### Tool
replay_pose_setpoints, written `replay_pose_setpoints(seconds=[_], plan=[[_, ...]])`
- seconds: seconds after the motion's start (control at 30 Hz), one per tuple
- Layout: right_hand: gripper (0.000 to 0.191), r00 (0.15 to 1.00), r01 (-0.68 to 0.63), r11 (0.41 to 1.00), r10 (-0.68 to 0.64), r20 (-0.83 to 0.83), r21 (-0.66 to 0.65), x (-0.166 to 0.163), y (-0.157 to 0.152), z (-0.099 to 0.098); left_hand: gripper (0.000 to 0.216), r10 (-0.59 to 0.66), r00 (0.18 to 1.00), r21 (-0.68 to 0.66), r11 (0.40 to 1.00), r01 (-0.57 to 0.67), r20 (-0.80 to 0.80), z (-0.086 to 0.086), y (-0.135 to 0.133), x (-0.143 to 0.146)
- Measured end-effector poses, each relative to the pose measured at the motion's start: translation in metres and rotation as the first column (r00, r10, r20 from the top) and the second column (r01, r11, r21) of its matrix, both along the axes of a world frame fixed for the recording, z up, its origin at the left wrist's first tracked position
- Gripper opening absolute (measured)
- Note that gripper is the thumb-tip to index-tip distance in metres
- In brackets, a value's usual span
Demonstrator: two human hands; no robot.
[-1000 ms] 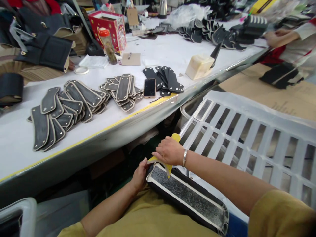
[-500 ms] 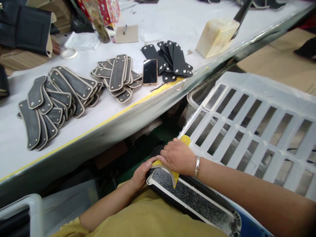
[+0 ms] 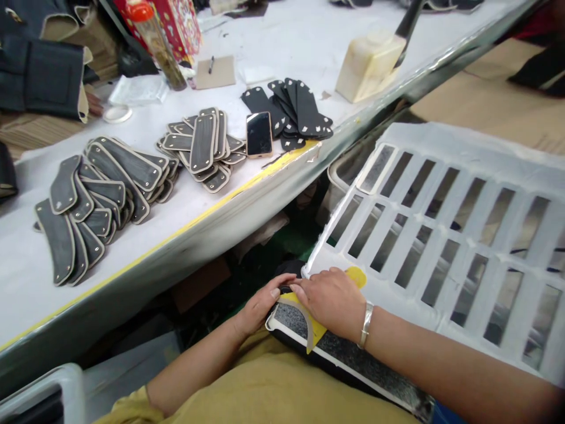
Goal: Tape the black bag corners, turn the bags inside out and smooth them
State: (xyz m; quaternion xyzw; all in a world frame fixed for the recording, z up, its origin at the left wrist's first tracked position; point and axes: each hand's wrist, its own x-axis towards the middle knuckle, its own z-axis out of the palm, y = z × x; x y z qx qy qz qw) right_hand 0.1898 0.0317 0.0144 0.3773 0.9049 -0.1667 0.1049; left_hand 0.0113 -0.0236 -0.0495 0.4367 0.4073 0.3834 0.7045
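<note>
Across my lap lies a long black piece with a white rim and a speckled grey inner face. My left hand closes round its far-left end, thumb on the upper edge. My right hand, a silver bracelet at the wrist, is closed over a curved yellow piece with a beige edge and presses it onto the speckled face. A rounded yellow end also sticks out beyond the right knuckles. The thumb and fingertips of both hands nearly meet at the rim; their exact contact is partly hidden.
A white slotted plastic rack stands to the right. On the white table are stacks of dark panels with beige edges, black strips, a phone, a yellowish container with a brush and a red-lidded bottle.
The camera view has shifted slightly. Both hands sit a little lower and farther right in the picture, with the right hand still over the yellow piece near the same end.
</note>
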Motion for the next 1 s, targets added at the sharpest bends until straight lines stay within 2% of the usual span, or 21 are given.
replay_pose_setpoints(seconds=[0.1, 0.17, 0.27, 0.33, 0.4, 0.47, 0.53, 0.6, 0.67, 0.7, 0.8, 0.87, 0.9, 0.93, 1.0], plan=[[0.045, 0.996, 0.056, 0.998, -0.058, 0.062, 0.026, 0.001, -0.012, 0.007, 0.046, -0.058, 0.996, 0.017, 0.998, 0.057, 0.07, 0.002, 0.002, -0.002], [0.045, 0.991, 0.076, 0.996, -0.08, 0.107, 0.041, -0.001, -0.018, 0.013, 0.045, -0.115, 0.992, 0.023, 0.993, 0.115, 0.042, 0.005, 0.006, -0.005], [0.048, 0.977, 0.107, 0.992, -0.118, 0.178, 0.071, -0.003, -0.024, 0.023, 0.045, -0.213, 0.976, -0.034, 0.977, 0.212, -0.031, 0.012, 0.014, -0.01], [0.05, 0.966, 0.133, 0.986, -0.151, 0.21, 0.096, 0.003, -0.027, 0.031, 0.042, -0.239, 0.971, -0.086, 0.968, 0.237, -0.005, 0.015, 0.017, -0.011], [0.05, 0.944, 0.207, 0.97, -0.232, 0.235, 0.126, 0.015, -0.033, 0.042, 0.042, -0.226, 0.97, -0.144, 0.961, 0.237, 0.088, 0.017, 0.018, -0.01], [0.049, 0.898, 0.342, 0.931, -0.363, 0.247, 0.125, 0.031, -0.044, 0.056, 0.044, -0.205, 0.965, -0.173, 0.957, 0.233, 0.165, 0.017, 0.016, -0.009], [0.047, 0.865, 0.451, 0.892, -0.448, 0.227, 0.038, 0.047, -0.058, 0.072, 0.044, -0.221, 0.962, -0.132, 0.961, 0.244, 0.163, 0.017, 0.015, -0.01], [0.043, 0.866, 0.496, 0.855, -0.476, 0.153, -0.15, 0.059, -0.076, 0.088, 0.041, -0.264, 0.963, -0.003, 0.964, 0.265, 0.049, 0.018, 0.017, -0.011], [0.039, 0.842, 0.513, 0.77, -0.537, 0.048, -0.38, 0.064, -0.097, 0.099, 0.039, -0.28, 0.956, 0.116, 0.95, 0.29, -0.089, 0.02, 0.019, -0.013], [0.038, 0.803, 0.518, 0.698, -0.595, 0.002, -0.495, 0.065, -0.108, 0.101, 0.038, -0.272, 0.952, 0.156, 0.943, 0.293, -0.139, 0.021, 0.02, -0.015], [0.038, 0.604, 0.487, 0.435, -0.794, -0.067, -0.758, 0.059, -0.141, 0.092, 0.042, -0.209, 0.961, 0.201, 0.949, 0.244, -0.179, 0.02, 0.014, -0.023], [0.038, 0.439, 0.46, 0.263, -0.898, -0.04, -0.848, 0.052, -0.159, 0.078, 0.046, -0.131, 0.971, 0.235, 0.956, 0.176, -0.198, 0.018, 0.001, -0.031], [0.038, 0.365, 0.449, 0.209, -0.93, -0.035, -0.869, 0.048, -0.165, 0.07, 0.047, -0.066, 0.973, 0.25, 0.96, 0.122, -0.222, 0.017, -0.007, -0.036], [0.037, 0.302, 0.443, 0.18, -0.952, -0.043, -0.879, 0.042, -0.171, 0.063, 0.048, 0.02, 0.968, 0.258, 0.965, 0.047, -0.252, 0.017, -0.015, -0.04], [0.036, 0.21, 0.458, 0.18, -0.973, -0.091, -0.87, 0.029, -0.178, 0.051, 0.048, 0.215, 0.93, 0.229, 0.962, -0.149, -0.297, 0.018, -0.03, -0.045]])
